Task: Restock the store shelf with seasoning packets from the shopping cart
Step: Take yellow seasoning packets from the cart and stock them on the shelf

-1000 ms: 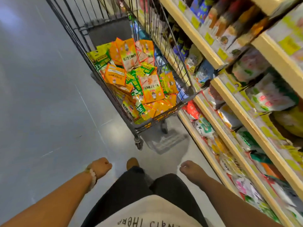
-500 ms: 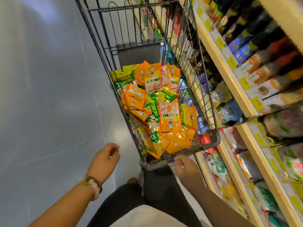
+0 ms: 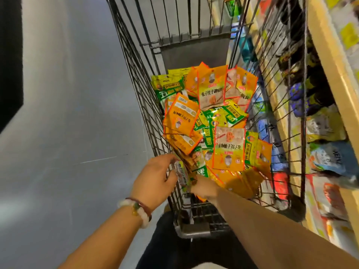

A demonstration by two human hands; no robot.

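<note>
The wire shopping cart (image 3: 139, 61) stands in front of me, holding a heap of seasoning packets (image 3: 211, 121) in orange, yellow and green. My left hand (image 3: 155, 176), with a bead bracelet on the wrist, is at the cart's near left rim, its fingers curled over the wire beside a small pale packet (image 3: 181, 174). My right hand (image 3: 204, 189) reaches over the near end into the heap. It is blurred and its fingers are buried among the orange packets. The store shelf (image 3: 330, 61) runs along the cart's right side.
The shelf rows (image 3: 328, 164) to the right hold bagged goods and dark bottles, with yellow price tags on their edges. Grey aisle floor (image 3: 68, 133) lies to the left of the cart. A dark fixture (image 3: 9, 55) stands at the far left. My dark trousers show at the bottom.
I have come up close to the cart. My left hand moved from the side onto the cart's left rim. My right hand went from the near rim down into the packets.
</note>
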